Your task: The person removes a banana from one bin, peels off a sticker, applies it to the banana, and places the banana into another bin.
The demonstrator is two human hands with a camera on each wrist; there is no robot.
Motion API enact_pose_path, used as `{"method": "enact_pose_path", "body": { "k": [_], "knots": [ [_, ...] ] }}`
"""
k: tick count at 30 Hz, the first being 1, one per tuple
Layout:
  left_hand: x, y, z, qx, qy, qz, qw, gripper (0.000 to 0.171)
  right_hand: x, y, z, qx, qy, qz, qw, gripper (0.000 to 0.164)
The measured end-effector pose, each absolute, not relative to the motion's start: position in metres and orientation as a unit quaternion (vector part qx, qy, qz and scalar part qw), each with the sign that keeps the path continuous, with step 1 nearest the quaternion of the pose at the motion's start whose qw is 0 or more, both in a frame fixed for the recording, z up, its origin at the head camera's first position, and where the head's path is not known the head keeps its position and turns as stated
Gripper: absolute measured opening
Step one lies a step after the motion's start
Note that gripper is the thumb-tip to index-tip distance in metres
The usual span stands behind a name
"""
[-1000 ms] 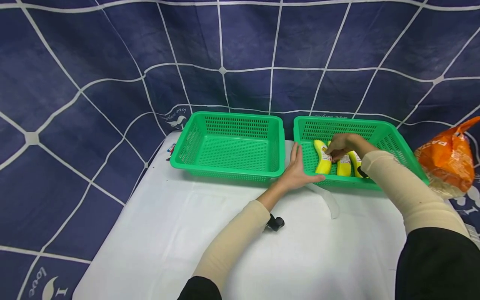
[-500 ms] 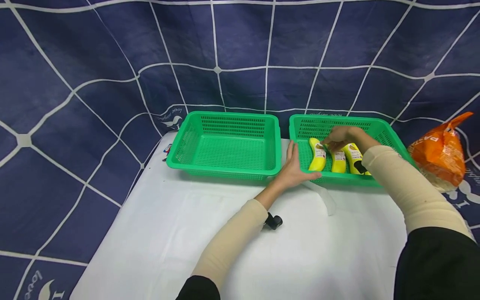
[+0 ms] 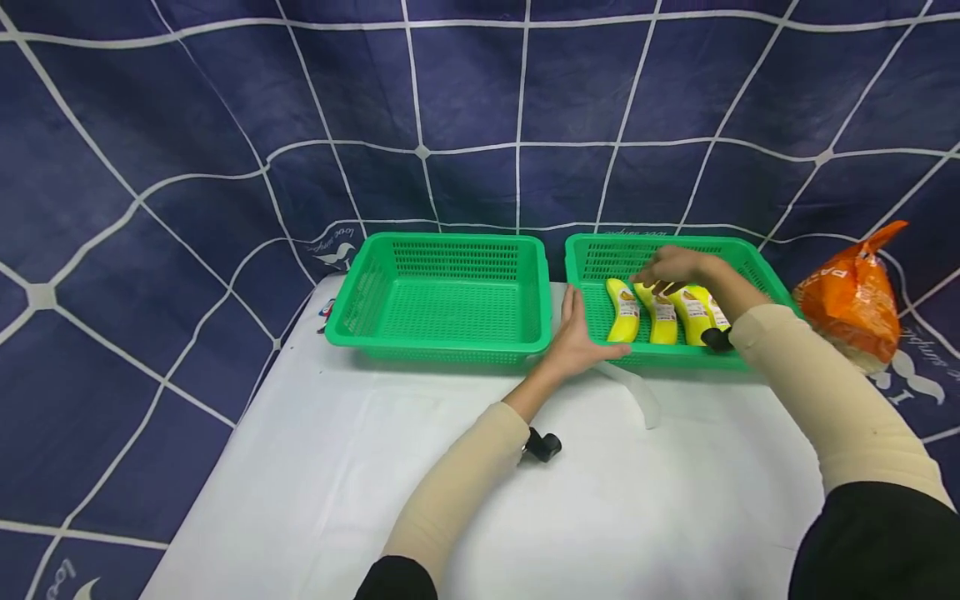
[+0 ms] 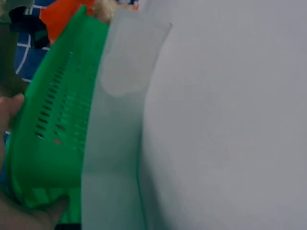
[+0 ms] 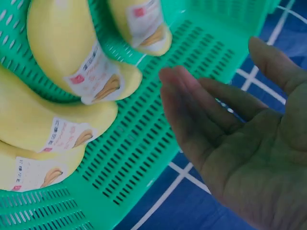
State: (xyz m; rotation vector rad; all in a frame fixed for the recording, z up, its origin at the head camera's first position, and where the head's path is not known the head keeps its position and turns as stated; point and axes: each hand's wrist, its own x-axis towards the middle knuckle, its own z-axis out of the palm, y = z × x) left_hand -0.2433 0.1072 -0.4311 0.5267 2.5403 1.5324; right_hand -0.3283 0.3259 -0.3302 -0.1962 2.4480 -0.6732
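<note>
In the head view, my left hand point(image 3: 576, 340) is spread at the near left corner of the right green basket point(image 3: 660, 358). The left wrist view shows its thumb point(image 4: 56, 207) against the basket wall point(image 4: 50, 165). Several yellow banana-shaped pieces with printed labels point(image 5: 62, 43) lie side by side in that basket; the leftmost one point(image 3: 624, 310) stands a little apart from the others. My right hand point(image 3: 671, 268) hovers over the basket's back part. In the right wrist view, this hand point(image 5: 240, 129) has loosely bent fingers, apart from the pieces, and holds nothing.
Left of it stands another green basket point(image 3: 450, 312) with a bare bottom. A translucent strip point(image 3: 637, 396) lies on the white table point(image 3: 600, 517) by the right basket. An orange bag point(image 3: 851, 300) sits at the right. A dark blue curtain point(image 3: 465, 92) hangs behind.
My right hand has risen off the banana-shaped pieces, and more of them show. The left hand keeps its place at the basket corner. The whole head view has shifted slightly left.
</note>
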Motion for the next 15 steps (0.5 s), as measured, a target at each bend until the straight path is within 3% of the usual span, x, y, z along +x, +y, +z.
{"method": "enact_pose_path", "body": {
  "k": [9, 15],
  "knots": [
    [-0.231, 0.099, -0.425, 0.183, 0.856, 0.476, 0.082, 0.124, -0.291, 0.322, -0.328, -0.068, 0.943, -0.257, 0.199, 0.077],
    [-0.207, 0.080, -0.421, 0.227, 0.873, 0.421, 0.092, 0.129, -0.262, 0.320, -0.330, -0.044, 0.951, -0.265, 0.152, 0.076]
  ]
}}
